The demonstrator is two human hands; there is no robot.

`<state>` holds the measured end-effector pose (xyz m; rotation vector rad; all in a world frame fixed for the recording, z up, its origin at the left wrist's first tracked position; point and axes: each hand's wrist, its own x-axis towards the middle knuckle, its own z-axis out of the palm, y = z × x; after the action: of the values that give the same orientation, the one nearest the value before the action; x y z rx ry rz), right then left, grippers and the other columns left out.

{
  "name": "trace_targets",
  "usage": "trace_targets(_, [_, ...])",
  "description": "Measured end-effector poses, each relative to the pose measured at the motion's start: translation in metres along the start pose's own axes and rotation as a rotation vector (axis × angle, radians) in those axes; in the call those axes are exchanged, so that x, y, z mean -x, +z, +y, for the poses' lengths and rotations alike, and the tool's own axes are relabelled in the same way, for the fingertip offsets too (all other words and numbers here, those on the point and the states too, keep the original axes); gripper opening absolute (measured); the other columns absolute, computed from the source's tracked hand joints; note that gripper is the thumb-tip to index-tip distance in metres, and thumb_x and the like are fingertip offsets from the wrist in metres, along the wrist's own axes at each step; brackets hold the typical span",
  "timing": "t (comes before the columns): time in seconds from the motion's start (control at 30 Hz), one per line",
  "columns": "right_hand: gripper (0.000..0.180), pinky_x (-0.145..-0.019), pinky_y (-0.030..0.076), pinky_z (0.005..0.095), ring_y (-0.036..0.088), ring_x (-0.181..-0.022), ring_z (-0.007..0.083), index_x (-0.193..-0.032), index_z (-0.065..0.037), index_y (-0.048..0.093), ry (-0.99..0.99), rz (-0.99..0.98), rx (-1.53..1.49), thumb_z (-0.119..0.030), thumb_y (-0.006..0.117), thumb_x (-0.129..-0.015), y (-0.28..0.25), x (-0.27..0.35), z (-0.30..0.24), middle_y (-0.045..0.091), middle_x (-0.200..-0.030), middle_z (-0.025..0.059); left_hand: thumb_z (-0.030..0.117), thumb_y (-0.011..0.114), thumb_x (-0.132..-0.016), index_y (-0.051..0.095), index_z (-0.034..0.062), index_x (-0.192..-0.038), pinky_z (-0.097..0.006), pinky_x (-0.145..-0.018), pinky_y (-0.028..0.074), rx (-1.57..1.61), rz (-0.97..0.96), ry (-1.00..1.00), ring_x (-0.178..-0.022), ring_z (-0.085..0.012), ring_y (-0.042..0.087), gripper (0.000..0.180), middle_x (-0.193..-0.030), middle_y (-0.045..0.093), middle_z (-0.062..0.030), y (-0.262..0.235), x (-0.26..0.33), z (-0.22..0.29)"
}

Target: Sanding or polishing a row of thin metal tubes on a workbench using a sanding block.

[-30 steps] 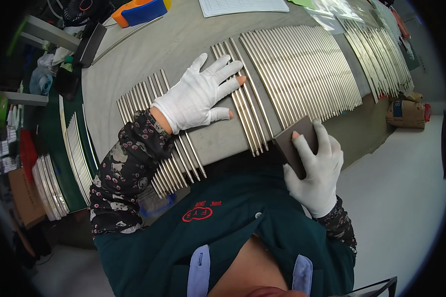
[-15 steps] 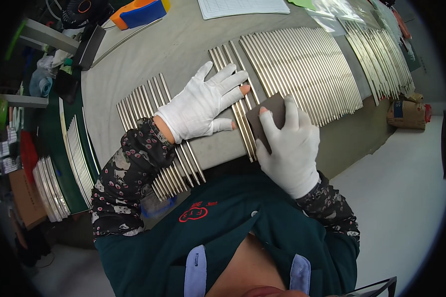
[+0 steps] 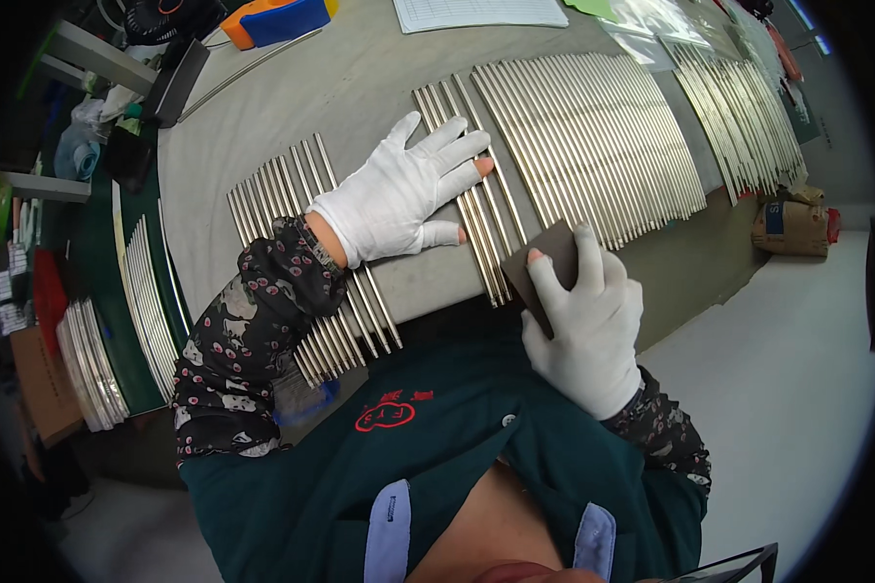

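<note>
My left hand (image 3: 403, 199), in a white glove with some bare fingertips, lies spread over a few slim metal rods (image 3: 484, 255) near the table's front edge. Its fingers are apart and press on the rods. My right hand (image 3: 593, 325), gloved the same way, grips a dark grey-brown rectangular pad (image 3: 558, 245) that looks like a sanding sponge. The pad is tilted beside the near ends of those rods. A wide row of rods (image 3: 593, 141) lies side by side just to the right. Another group of rods (image 3: 253, 209) passes beneath my left forearm, which hides part of it.
More rods (image 3: 744, 121) are piled at the far right. A paper sheet (image 3: 481, 14) and an orange-and-blue holder (image 3: 277, 21) sit at the back. A long thin rod (image 3: 248, 76) lies at the back left. Wrapped rods (image 3: 92, 364) stand lower left; a brown sack (image 3: 795, 228) is at right.
My right hand and the pad have moved toward me and slightly right, to the rods' near ends. My left hand stays on the rods with only a slight shift.
</note>
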<state>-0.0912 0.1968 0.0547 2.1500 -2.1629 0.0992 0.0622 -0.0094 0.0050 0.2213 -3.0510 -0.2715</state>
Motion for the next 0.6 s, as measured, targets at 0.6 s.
trace_targets(0.6, [0.053,-0.065,0.046,0.0379,0.057,-0.096,0.0312,-0.117,-0.013,0.063,0.057,0.085,-0.019,-0.024,0.074,-0.067,0.010,-0.022,-0.008,0.050,-0.127,0.0268,0.044,0.068,-0.080,0.037,0.0103,-0.145,-0.060,-0.112,0.024,0.019,0.013,-0.019,-0.140,-0.0391,0.031,0.080,-0.152,0.033,-0.0164,0.003,0.003,-0.001])
